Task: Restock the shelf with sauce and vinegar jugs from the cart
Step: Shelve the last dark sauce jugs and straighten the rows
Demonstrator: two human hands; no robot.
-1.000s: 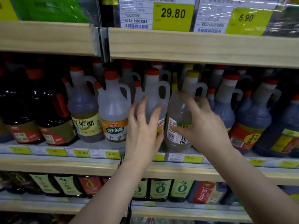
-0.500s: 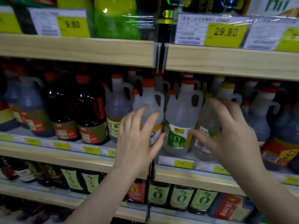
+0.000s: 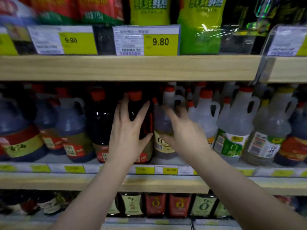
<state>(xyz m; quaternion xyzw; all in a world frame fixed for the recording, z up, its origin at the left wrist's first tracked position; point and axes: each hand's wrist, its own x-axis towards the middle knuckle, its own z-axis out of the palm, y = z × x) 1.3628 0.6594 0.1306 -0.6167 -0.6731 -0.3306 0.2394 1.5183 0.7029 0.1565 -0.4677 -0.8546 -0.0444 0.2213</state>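
On the middle shelf (image 3: 166,182) stands a row of handled jugs. My left hand (image 3: 127,135) lies flat with spread, straight fingers against a dark sauce jug (image 3: 134,112) with a red cap. Right beside it is a greyish vinegar jug (image 3: 162,121) with a yellow label. My right hand (image 3: 184,133), blurred by motion, touches that jug's front with its fingers extended. The cart is out of view.
A second dark jug (image 3: 99,123) and blue-grey jugs (image 3: 71,123) stand to the left, with clear white-vinegar jugs (image 3: 232,128) to the right. The upper shelf board (image 3: 132,68) hangs low over the caps and carries price tags (image 3: 146,40). Small bottles (image 3: 154,205) fill the shelf below.
Both hands and the view have shifted left along the shelf. They went from the clear vinegar jugs to the dark sauce jug and the greyish jug beside it.
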